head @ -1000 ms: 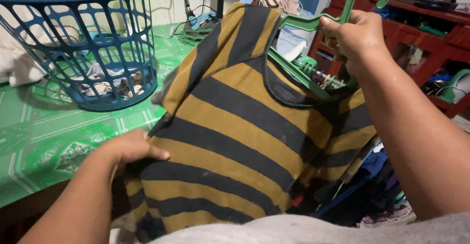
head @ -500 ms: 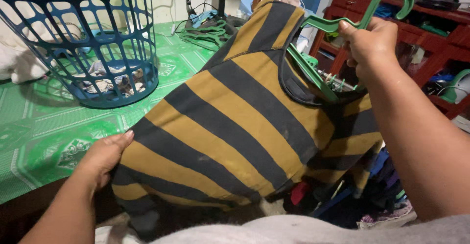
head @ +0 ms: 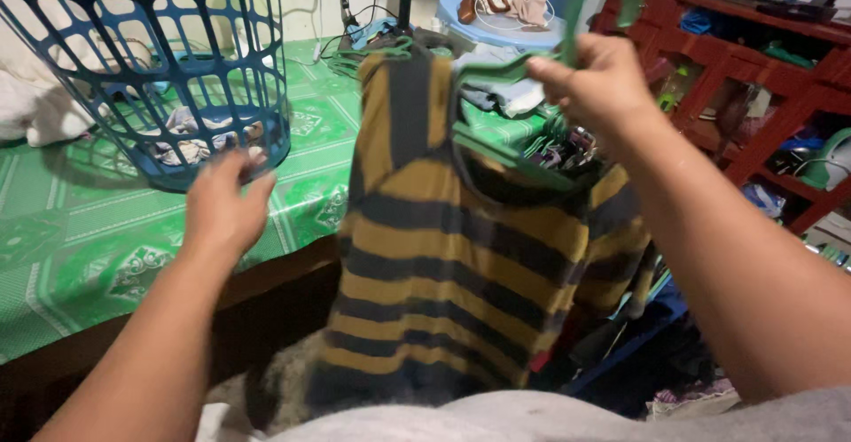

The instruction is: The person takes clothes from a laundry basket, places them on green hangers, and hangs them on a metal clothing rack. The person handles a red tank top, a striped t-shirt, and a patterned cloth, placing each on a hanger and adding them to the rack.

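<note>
Green tablecloth (head: 80, 238) | right hand (head: 589, 83) grips hanger (head: 532, 61) — striped shirt (head: 461, 256) | left hand (head: 222, 207) seemingly open

The table (head: 80, 256) wears a green patterned cover and has a dark front edge. Just beyond the left hand's fingers (head: 232, 165) a blue basket (head: 151, 70) stands on it, with crumpled cloths (head: 191, 136) inside. Left of the basket lies a white cloth (head: 31, 109). Farther back, behind the right hand's fingers (head: 554, 74), green hangers (head: 377, 52) and folded clothes (head: 496, 96) lie on the cover.

Right hand (head: 592, 87) gripping green hanger (head: 567, 30), striped shirt (head: 461, 265)
</note>
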